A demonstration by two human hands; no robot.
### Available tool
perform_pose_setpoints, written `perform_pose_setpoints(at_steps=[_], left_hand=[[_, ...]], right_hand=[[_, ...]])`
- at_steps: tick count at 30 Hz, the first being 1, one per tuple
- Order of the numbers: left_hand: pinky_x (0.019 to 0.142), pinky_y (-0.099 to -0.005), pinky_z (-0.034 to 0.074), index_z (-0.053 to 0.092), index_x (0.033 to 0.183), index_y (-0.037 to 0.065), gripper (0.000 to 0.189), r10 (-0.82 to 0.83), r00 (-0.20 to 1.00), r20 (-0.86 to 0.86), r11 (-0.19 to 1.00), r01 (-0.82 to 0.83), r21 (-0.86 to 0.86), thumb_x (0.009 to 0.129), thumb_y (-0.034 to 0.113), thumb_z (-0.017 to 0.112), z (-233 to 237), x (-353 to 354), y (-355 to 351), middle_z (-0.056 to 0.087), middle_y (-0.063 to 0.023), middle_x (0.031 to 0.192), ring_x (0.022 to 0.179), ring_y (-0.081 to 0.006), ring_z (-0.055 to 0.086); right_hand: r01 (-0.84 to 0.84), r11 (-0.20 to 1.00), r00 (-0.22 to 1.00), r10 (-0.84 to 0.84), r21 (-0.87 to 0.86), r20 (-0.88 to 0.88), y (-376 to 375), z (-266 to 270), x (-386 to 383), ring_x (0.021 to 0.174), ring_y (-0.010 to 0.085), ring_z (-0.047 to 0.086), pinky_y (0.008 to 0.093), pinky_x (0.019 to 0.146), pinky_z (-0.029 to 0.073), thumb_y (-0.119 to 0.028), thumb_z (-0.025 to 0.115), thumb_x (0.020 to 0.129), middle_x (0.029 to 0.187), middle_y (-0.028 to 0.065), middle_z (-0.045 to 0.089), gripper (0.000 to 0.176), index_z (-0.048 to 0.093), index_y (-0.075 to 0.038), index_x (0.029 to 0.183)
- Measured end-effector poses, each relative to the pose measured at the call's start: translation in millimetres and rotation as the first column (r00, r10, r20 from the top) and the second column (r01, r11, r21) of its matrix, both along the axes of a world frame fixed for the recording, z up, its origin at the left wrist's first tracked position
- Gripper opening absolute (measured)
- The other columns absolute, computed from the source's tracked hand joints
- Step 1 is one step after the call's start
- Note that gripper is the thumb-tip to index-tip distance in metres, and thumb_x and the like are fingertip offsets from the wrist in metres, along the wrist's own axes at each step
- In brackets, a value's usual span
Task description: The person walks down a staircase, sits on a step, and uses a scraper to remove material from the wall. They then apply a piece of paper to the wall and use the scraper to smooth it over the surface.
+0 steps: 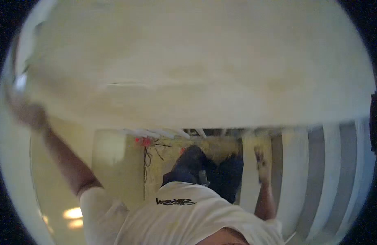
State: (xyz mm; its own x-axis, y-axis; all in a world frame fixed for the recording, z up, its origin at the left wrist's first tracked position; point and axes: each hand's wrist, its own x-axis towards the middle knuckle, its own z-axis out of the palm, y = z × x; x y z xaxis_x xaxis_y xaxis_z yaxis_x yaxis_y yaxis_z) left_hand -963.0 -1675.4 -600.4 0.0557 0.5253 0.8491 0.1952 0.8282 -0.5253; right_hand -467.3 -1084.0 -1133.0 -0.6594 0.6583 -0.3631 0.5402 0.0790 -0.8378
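Observation:
My left hand [28,114] is raised at the far left, smeared by motion, beside the left edge of a large off-white, stained wall surface [205,53]. A small bright, bluish-white patch [21,81] shows just above its fingers. My right hand [263,169] hangs low on the right, in front of the pale steps. Its fingers are closed round a slim, dark-ended object [258,153], too blurred to name.
White and grey stair treads [315,175] run along the right. Below lies a tan floor [158,163] with a red item [144,141] and dark cords [146,163]. My dark-trousered legs [196,163] stand in the middle.

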Motion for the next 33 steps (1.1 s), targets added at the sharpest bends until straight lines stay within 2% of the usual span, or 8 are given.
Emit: perform_pose_setpoints(at_steps=[6, 9, 10, 11, 13, 15, 20, 33], left_hand=[[0.098, -0.042, 0.04, 0.054, 0.118, -0.002, 0.037, -0.346, 0.849, 0.4, 0.937, 0.332, 0.106, 0.09, 0.021, 0.045, -156, -43, -254, 0.056, -0.02, 0.122, 0.115, -0.0299, 0.052], [0.101, -0.0417, 0.037, 0.054, 0.116, -0.002, 0.035, -0.429, 0.738, 0.521, 0.899, 0.406, 0.167, 0.088, 0.017, 0.048, -294, 166, -43, 0.055, -0.0212, 0.125, 0.12, -0.0301, 0.05], [0.102, -0.0416, 0.037, 0.055, 0.116, -0.002, 0.034, -0.441, 0.703, 0.558, 0.891, 0.415, 0.182, 0.087, 0.015, 0.049, -302, 162, -71, 0.055, -0.0216, 0.126, 0.121, -0.0301, 0.049], [0.099, -0.0401, 0.039, 0.057, 0.108, -0.002, 0.032, -0.582, 0.316, 0.75, 0.806, 0.349, 0.478, 0.084, 0.018, 0.053, -291, 214, -1, 0.059, -0.0203, 0.117, 0.113, -0.0301, 0.054], [0.084, -0.0357, 0.047, 0.059, 0.107, 0.004, 0.026, -0.581, 0.376, 0.722, 0.81, 0.348, 0.471, 0.085, 0.017, 0.053, -304, 256, 67, 0.062, -0.0114, 0.098, 0.088, -0.0202, 0.059], [0.077, -0.0341, 0.049, 0.062, 0.093, 0.002, 0.02, -0.582, 0.132, 0.802, 0.777, 0.381, 0.501, 0.074, -0.001, 0.06, -338, 277, 55, 0.064, -0.0133, 0.088, 0.08, -0.0253, 0.061], [0.073, -0.0342, 0.05, 0.062, 0.092, 0.002, 0.018, -0.665, -0.107, 0.739, 0.631, 0.448, 0.633, 0.074, 0.001, 0.062, -398, 319, 68, 0.065, -0.0126, 0.086, 0.078, -0.0263, 0.063], [0.073, -0.0322, 0.05, 0.062, 0.092, 0.002, 0.016, -0.583, -0.422, 0.694, 0.5, 0.488, 0.716, 0.076, -0.001, 0.062, -400, 320, 105, 0.066, -0.0113, 0.086, 0.08, -0.0236, 0.064]], right_hand=[[-0.049, 0.972, 0.996, 0.031, 0.228, 0.082, -7, 2, -20, 0.065, 0.0133, 0.052, 0.0299, 0.059, 0.042, -0.022, 0.06, 0.085, 0.07, 0.0025, 0.055, 0.023, 0.062, 0.001, 0.082], [0.171, 0.985, 0.974, -0.163, 0.036, -0.16, -45, -43, -24, 0.064, 0.0112, 0.051, 0.0282, 0.056, 0.04, -0.023, 0.06, 0.086, 0.069, 0.0015, 0.055, 0.022, 0.063, -0.002, 0.081], [0.206, 0.977, 0.931, -0.212, -0.052, -0.298, -59, -73, -24, 0.061, 0.0093, 0.05, 0.0263, 0.054, 0.039, -0.024, 0.06, 0.087, 0.068, 0.0005, 0.056, 0.021, 0.063, -0.004, 0.081], [0.202, 0.977, 0.929, -0.211, -0.061, -0.305, -81, -65, -28, 0.061, 0.0093, 0.05, 0.0263, 0.054, 0.039, -0.024, 0.06, 0.087, 0.068, 0.0005, 0.056, 0.021, 0.063, -0.004, 0.081], [0.266, 0.946, 0.888, -0.316, -0.186, -0.334, -135, -9, -34, 0.057, 0.0081, 0.049, 0.0251, 0.052, 0.038, -0.024, 0.059, 0.087, 0.067, 0.0, 0.056, 0.021, 0.063, -0.004, 0.081], [0.204, 0.957, 0.9, -0.266, -0.207, -0.345, -165, 8, -32, 0.055, 0.0081, 0.049, 0.0238, 0.051, 0.037, -0.023, 0.058, 0.088, 0.066, -0.0006, 0.056, 0.021, 0.062, -0.003, 0.083], [0.0, 0.999, 0.877, 0.024, 0.051, -0.48, -193, 68, -22, 0.058, 0.0089, 0.05, 0.025, 0.054, 0.041, -0.024, 0.06, 0.087, 0.069, 0.0005, 0.057, 0.022, 0.063, -0.001, 0.088], [-0.078, 0.989, 0.776, 0.14, 0.126, -0.615, -199, 165, -35, 0.057, 0.0054, 0.051, 0.022, 0.052, 0.042, -0.029, 0.052, 0.095, 0.072, -0.0006, 0.057, 0.029, 0.061, -0.003, 0.102]])
